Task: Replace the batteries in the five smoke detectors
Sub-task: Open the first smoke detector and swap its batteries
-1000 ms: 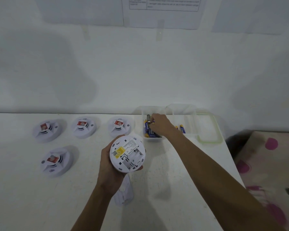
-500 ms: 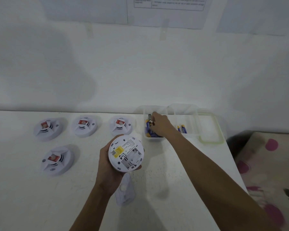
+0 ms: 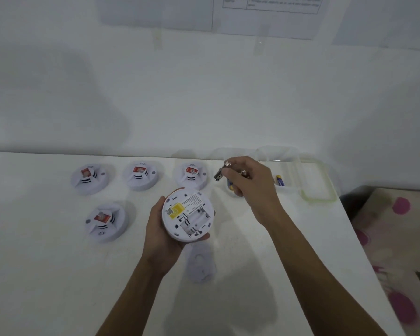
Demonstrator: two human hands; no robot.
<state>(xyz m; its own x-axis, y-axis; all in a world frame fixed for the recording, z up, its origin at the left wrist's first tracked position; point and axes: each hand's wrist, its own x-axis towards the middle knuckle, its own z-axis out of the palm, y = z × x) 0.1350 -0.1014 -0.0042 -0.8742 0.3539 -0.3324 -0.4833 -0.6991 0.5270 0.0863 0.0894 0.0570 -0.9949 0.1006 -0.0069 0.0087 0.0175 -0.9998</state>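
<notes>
left hand [image 3: 160, 229] is cupping the open detector [image 3: 188, 215] from the side and below, fingers curled round its rim, back side up, just above the table [image 3: 46, 275]. right hand [image 3: 250, 187] is pinching batteries [image 3: 220, 174] btw thumb and fingertips, hovering over the clear tub [image 3: 289, 166] by the wall. detector is looking like light, hollow, stiff plastic w/ a smooth rim, so gripping by the rim seems right, keeping off the thin contacts in the bay. batteries are small, hard, slick cylinders, prob. going to roll or slip if held in a bunch; taking one round its middle would be safer. hard to make out: how many batteries the hand is holding, since the palm is covering most of them; the bay is looking empty to me but polarity marks and label text are too small and blurry. tub walls are nearly invisible, only a spare battery [image 3: 280, 181] is showing inside. the cover [image 3: 200, 263] is lying on the table, partly tucked under the detector. four other detectors [image 3: 104, 220] are sitting face up, so their bays are hidden, can't tell which are done.
</notes>
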